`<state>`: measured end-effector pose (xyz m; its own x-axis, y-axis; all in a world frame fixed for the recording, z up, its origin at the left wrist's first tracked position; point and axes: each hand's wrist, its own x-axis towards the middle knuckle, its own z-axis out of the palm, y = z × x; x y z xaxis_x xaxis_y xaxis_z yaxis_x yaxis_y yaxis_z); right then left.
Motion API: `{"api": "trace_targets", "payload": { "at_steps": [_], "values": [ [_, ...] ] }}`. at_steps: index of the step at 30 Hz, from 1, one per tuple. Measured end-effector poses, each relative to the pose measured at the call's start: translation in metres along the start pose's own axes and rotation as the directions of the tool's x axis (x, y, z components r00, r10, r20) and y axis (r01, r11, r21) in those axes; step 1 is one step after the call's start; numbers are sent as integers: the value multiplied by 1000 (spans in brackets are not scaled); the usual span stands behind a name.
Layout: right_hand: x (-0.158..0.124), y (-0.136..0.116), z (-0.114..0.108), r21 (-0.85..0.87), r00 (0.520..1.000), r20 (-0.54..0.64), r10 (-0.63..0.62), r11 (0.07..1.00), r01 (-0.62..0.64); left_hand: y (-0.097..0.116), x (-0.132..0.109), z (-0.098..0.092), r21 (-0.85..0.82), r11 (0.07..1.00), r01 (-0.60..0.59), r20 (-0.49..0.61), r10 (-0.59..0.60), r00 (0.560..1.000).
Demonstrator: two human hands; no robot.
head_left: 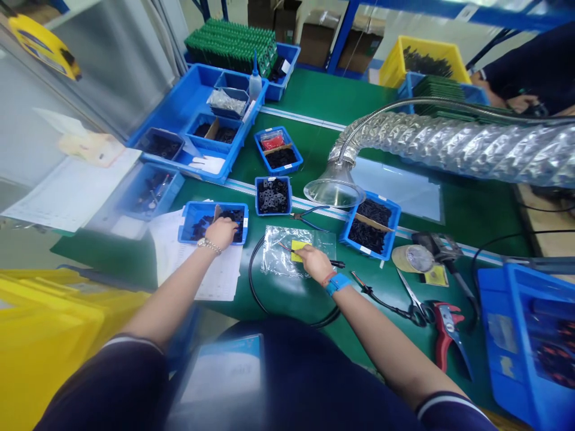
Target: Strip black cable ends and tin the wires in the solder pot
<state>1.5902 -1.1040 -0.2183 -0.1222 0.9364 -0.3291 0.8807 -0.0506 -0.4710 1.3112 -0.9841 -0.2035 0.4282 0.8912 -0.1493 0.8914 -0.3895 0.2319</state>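
Note:
My left hand point(222, 232) reaches into a blue plastic bin point(195, 214) and rests on the small black parts point(236, 218) heaped inside; whether it grips any is hidden. My right hand point(314, 262) lies on a clear plastic bag point(278, 260) on the green mat. Its fingertips touch a yellow square of card or tape point(297, 251), with thin red wires point(284, 246) beside it. A black pen-like tool point(338, 264) sticks out from under that palm, and I cannot tell if it is held.
Needle-nose pliers point(309, 215), scissors point(413, 305) and red-handled cutters point(447, 329) lie on the mat, near a black cable point(256, 281). Blue bins of black parts stand around. A silver fume duct point(449, 143) with a funnel hood point(335, 191) crosses overhead. A co-worker's hand point(521, 103) shows top right.

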Motion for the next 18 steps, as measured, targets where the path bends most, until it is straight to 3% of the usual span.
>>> {"api": "trace_targets", "payload": {
  "at_steps": [6,13,15,18],
  "values": [
    [-25,-18,-15,326,993,-96,65,945,-31,5,17,9,61,996,-62,55,59,997],
    [-66,-38,-29,665,990,48,136,735,-134,0,5,-4,44,999,5,23,-6,1000],
    [-72,-43,-30,764,985,81,151,625,-159,-1,3,-2,30,999,12,40,-13,999],
    [-78,-49,-33,903,976,145,163,382,-198,-2,8,7,5,1000,-2,78,1,997]
  ]
}}
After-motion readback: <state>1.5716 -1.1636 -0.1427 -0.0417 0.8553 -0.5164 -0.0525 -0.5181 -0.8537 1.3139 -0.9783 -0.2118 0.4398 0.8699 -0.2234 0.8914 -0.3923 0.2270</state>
